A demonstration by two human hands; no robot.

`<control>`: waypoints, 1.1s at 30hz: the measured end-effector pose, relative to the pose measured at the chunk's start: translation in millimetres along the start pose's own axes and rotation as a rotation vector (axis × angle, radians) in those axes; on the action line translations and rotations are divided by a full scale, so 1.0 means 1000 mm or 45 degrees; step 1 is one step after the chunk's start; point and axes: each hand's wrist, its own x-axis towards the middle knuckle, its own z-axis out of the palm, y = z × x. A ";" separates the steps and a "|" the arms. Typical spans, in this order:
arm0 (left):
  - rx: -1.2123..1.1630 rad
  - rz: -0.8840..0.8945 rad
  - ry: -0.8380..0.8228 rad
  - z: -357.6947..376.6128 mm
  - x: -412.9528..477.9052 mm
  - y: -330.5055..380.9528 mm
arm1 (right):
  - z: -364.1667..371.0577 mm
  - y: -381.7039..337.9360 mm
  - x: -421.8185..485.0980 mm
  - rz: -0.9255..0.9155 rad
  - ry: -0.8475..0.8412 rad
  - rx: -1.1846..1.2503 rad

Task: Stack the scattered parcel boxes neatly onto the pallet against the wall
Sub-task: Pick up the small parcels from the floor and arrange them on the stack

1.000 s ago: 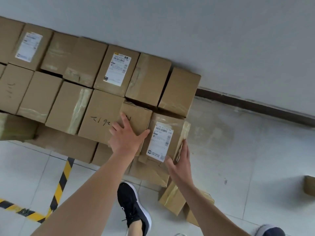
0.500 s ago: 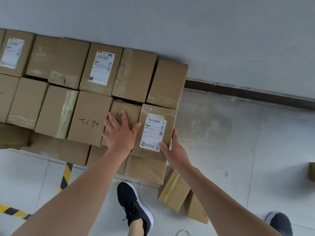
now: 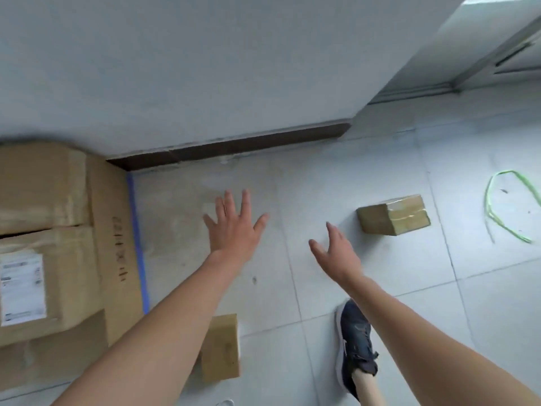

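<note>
The stack of brown parcel boxes (image 3: 44, 200) fills the left edge, against the wall; one box carries a white label (image 3: 22, 288). A blue strip (image 3: 137, 244) runs along the stack's right side. A small taped box (image 3: 393, 215) lies on the tiled floor to the right. Another small box (image 3: 221, 347) lies on the floor near the stack, partly behind my left forearm. My left hand (image 3: 234, 227) hovers over the floor with fingers spread, holding nothing. My right hand (image 3: 336, 253) is open and empty, a short way left of the taped box.
A green strap loop (image 3: 506, 206) lies on the floor at the right. My dark shoe (image 3: 355, 344) stands on the tiles below my right arm. A dark skirting board (image 3: 234, 145) runs along the grey wall, which turns a corner at the upper right.
Both hands have left the labelled box on the stack and now hang empty over the floor. The view has swung right, so the stack sits at the left edge and the taped box is nearer.
</note>
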 end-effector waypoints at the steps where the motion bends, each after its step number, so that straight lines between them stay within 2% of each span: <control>1: 0.002 0.053 -0.010 0.009 0.004 0.035 | -0.021 0.032 0.005 0.052 0.039 -0.011; 5: 0.031 0.297 -0.063 0.058 0.023 0.187 | -0.089 0.160 0.032 0.214 0.140 -0.031; 8: -0.064 0.473 -0.198 0.103 0.037 0.278 | -0.115 0.231 0.062 0.266 0.147 -0.049; 11: -0.021 0.571 -0.261 0.143 0.055 0.346 | -0.130 0.276 0.098 0.284 0.159 -0.002; 16: 0.187 0.617 -0.214 0.189 0.092 0.403 | -0.142 0.302 0.149 0.245 0.161 0.380; 20: 0.188 0.659 -0.081 0.196 0.096 0.402 | -0.125 0.297 0.147 0.230 0.114 0.439; 25: 0.170 0.656 -0.094 0.171 0.061 0.351 | -0.100 0.252 0.102 0.227 0.157 0.490; 29: 0.208 0.684 -0.081 0.110 0.035 0.272 | -0.094 0.181 0.061 -0.090 0.017 0.300; 33: 0.353 0.813 -0.051 0.025 0.011 0.168 | -0.086 0.071 0.026 -0.587 0.019 -0.352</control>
